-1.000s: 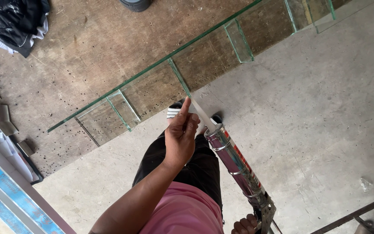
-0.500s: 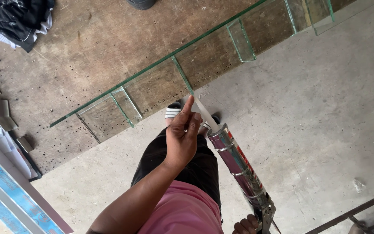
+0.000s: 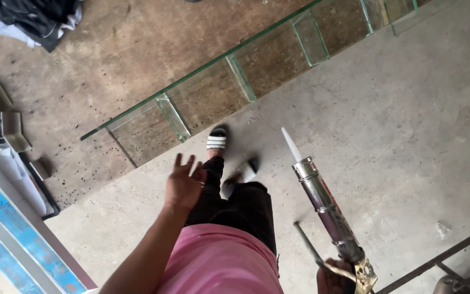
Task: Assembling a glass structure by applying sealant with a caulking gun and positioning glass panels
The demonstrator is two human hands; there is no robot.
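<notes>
Now | left hand (image 3: 183, 185) has lifted off the nozzle, grip apart, empty | right hand (image 3: 334, 276) clamped on caulking gun (image 3: 325, 204), lower right | glass frame (image 3: 235, 81) above, untouched.

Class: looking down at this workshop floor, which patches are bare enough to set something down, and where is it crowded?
Free: the grey concrete between the glass frame and the caulking gun in the right hand; also brown floor above the frame. Crowded: the left edge, with metal offcuts and blue-edged panels. The left hand hovers empty.
</notes>
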